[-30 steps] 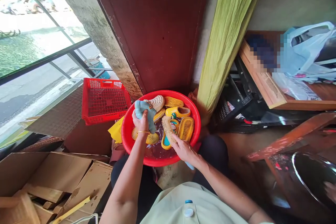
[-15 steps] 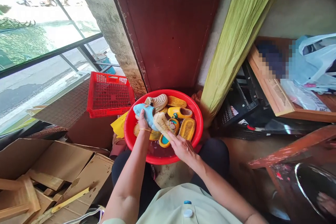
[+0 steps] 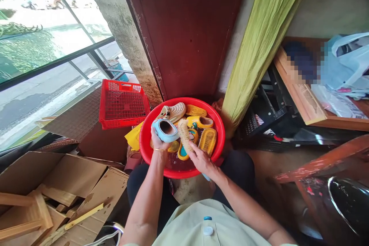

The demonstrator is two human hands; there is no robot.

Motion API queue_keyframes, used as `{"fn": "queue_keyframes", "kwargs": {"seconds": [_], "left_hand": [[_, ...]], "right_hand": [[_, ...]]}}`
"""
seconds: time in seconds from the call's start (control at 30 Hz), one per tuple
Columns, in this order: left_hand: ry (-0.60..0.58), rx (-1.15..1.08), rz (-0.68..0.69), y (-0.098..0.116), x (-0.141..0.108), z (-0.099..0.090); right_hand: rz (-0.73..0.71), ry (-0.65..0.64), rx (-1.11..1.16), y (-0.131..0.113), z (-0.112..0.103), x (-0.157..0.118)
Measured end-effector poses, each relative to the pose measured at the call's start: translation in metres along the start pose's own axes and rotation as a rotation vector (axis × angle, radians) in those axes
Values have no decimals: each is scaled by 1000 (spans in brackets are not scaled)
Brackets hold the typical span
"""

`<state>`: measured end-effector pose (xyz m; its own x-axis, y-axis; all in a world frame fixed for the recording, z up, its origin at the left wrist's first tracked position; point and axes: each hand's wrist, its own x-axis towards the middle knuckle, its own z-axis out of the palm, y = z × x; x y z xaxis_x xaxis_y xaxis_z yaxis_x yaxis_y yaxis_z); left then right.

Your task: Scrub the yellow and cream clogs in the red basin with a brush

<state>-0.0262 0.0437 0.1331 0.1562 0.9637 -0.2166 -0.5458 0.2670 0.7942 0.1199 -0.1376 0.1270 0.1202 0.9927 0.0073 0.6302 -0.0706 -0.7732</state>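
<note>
On my feed the maroon door (image 3: 190, 38) stands tallest, with the green curtain (image 3: 248, 57) right of it. Below the door I see the red tub (image 3: 221, 134), and left of that the red crate (image 3: 123, 104). Yellow shoes (image 3: 208, 141) and a cream shoe (image 3: 178, 111) lie in the tub. Over its left part, my left hand (image 3: 160, 144) grasps the blue shoe (image 3: 166, 131), opening showing; my right hand (image 3: 201, 160) grips the brush (image 3: 184, 133), bristly head just beside that shoe
</note>
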Motion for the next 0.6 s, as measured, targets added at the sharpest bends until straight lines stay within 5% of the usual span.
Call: {"fn": "queue_keyframes", "kwargs": {"seconds": [0.17,0.3,0.4,0.6], "left_hand": [[-116,-123,-251,-19,-31,-3],[-84,-134,-283,-8,-33,-10],[-59,-84,-282,0,-32,-1],[54,201,233,-4,-25,32]], "right_hand": [[19,21,53,-10,8,23],[85,-3,72,14,-12,19],[226,75,302,27,-12,11],[358,164,712,29,12,3]]}}
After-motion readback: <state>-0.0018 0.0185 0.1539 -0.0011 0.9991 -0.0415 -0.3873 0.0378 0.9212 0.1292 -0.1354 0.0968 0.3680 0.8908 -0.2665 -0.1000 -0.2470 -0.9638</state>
